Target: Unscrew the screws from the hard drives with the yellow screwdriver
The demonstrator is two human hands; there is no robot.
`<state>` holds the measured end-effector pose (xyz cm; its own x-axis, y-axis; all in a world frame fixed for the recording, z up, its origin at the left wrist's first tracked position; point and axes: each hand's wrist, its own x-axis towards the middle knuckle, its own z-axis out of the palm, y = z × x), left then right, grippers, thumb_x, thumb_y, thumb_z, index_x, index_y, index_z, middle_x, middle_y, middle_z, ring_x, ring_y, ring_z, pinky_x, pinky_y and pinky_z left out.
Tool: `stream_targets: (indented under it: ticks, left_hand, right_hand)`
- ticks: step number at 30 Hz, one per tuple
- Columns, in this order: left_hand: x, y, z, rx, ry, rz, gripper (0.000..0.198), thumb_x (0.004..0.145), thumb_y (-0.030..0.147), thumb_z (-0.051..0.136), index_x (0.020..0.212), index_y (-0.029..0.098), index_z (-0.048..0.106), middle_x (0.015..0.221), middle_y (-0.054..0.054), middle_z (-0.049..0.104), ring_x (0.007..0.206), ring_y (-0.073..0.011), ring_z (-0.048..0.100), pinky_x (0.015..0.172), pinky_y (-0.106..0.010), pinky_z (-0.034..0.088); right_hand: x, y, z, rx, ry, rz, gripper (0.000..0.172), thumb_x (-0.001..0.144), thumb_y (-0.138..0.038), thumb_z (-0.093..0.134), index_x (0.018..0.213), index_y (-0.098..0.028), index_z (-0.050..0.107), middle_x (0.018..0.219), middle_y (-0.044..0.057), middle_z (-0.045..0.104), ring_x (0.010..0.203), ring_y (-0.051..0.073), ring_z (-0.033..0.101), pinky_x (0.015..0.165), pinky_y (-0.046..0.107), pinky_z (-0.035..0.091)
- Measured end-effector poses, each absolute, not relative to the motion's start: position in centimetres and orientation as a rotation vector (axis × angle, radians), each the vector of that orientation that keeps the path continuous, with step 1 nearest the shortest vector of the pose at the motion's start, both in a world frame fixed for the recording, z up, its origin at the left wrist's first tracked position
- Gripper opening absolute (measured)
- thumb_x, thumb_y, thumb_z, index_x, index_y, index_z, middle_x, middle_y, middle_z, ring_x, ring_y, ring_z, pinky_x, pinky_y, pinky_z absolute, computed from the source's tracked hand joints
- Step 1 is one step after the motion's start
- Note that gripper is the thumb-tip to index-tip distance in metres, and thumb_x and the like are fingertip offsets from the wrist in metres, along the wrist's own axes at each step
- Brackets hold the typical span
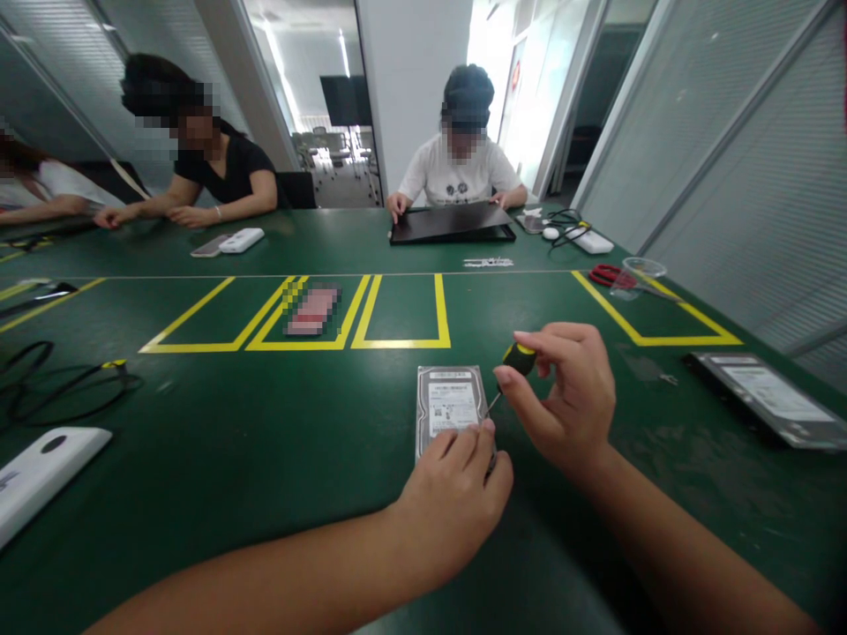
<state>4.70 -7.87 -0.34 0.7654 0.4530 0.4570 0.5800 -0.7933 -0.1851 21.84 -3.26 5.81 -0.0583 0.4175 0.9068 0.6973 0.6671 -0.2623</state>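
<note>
The drive lies on the bench, well in from its right edge; the left hand's fingers hold its near end; the right hand's pinch the screwdriver; the slanted tip, if poorly seated, could skid into the left fingers.

- A broad green table filled the foreground.
- Beyond its far edge rose a flat white pillar.
- Grey slatted blinds ran beyond its right edge.
- White light glared beside the pillar.
</note>
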Motion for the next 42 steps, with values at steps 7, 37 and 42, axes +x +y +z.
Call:
stream_targets:
  ticks: [7,37,42]
  left_hand:
    - [4.71,-7.83,-0.32,-2.642,-0.794,-0.548,0.025,0.101,0.024,0.047,0.115,0.014,0.065,0.132,-0.019,0.064,0.108,-0.0277,0.063,0.082,-0.039,0.053]
    - [4.6,-7.82,-0.05,-2.629,-0.775,-0.548,0.025,0.101,0.023,0.047,0.114,0.014,0.066,0.131,-0.019,0.065,0.109,-0.0277,0.064,0.081,-0.038,0.051]
    - [4.59,-7.79,-0.16,-2.649,-0.78,-0.523,0.026,0.101,0.025,0.048,0.117,0.014,0.065,0.133,-0.019,0.063,0.112,-0.0281,0.062,0.084,-0.039,0.051]
  right_hand:
    - [21.64,-3.29,5.96,-0.941,-1.649,-0.3,0.028,0.085,-0.019,0.071,0.113,-0.023,0.066,0.087,0.002,0.057,0.077,0.015,0.054,0.064,0.03,0.045]
    - [21.65,-3.16,5.74,-0.959,-1.645,-0.3,0.026,0.086,-0.019,0.067,0.111,-0.021,0.064,0.093,0.003,0.063,0.073,0.014,0.055,0.061,0.029,0.044]
    - [21.83,-3.19,5.5,-0.981,-1.637,-0.265,0.028,0.086,-0.02,0.064,0.115,-0.021,0.062,0.096,0.004,0.065,0.068,0.013,0.051,0.061,0.031,0.045]
